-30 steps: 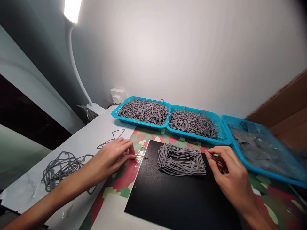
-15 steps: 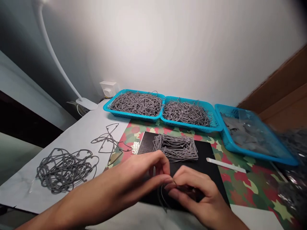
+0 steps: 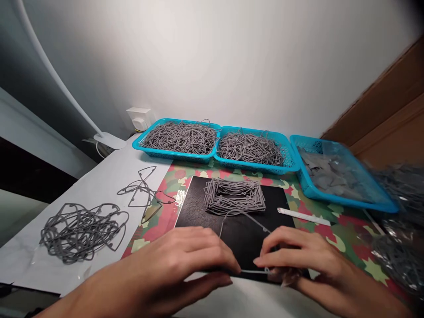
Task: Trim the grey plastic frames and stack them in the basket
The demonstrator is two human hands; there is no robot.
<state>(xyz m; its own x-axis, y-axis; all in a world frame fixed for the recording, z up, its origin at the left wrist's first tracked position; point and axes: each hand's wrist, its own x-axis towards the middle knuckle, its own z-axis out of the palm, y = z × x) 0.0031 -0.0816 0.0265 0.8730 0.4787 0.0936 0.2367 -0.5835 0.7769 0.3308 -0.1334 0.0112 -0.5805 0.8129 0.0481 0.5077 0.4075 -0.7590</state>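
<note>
My left hand [image 3: 185,260] and my right hand [image 3: 298,258] meet at the near edge of a black mat [image 3: 238,234]. Both pinch one thin grey gasket frame [image 3: 247,218] that lies stretched across the mat, its near side held between my fingertips. Behind it, on the mat's far half, sits a neat stack of the same grey frames [image 3: 233,196]. My right hand also seems to hold a small dark red-tinged object in its palm, mostly hidden.
Three blue baskets line the wall: two [image 3: 145,143] [image 3: 288,150] full of grey frames, a third [image 3: 374,203] with flat grey pieces. Loose frames [image 3: 81,229] and a few singles [image 3: 142,194] lie on white paper at left. A white strip [image 3: 303,216] lies right of the mat. Lamp base [image 3: 109,141].
Both hands came from beside the stack to the mat's near edge, met there, then drew apart with a single frame stretched between them. The view dropped and shifted right.
</note>
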